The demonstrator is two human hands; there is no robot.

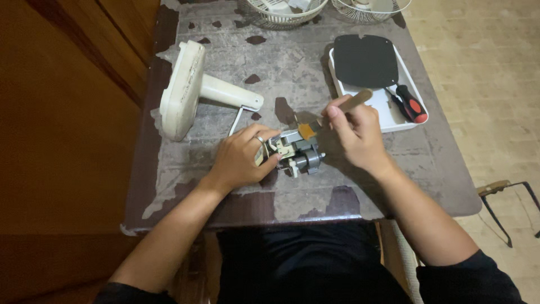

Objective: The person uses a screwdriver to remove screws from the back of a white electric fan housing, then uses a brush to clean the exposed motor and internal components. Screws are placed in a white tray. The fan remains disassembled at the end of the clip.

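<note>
Worn grey table (292, 73) is carrying the work at frame centre: the left hand (243, 160) is clamping a small grey motor (298, 153) flat to steady it, while the right hand (357, 132) is pinching a brush (332, 115), bristles touching the motor's top. A cream fan base (191, 90) is lying upper left; a white tray (388, 112) with a red screwdriver (410, 104) is sitting upper right, both clear of the hands.

looks like a home repair corner: a worn desk (337, 208) with peeling paint, pale floor tiles (484, 84), wooden panelling (67, 112) alongside, a fan base (185, 90) lying on its side, wire fan grilles (287, 14) and a screwdriver (409, 104) in a white tray (394, 125).
</note>
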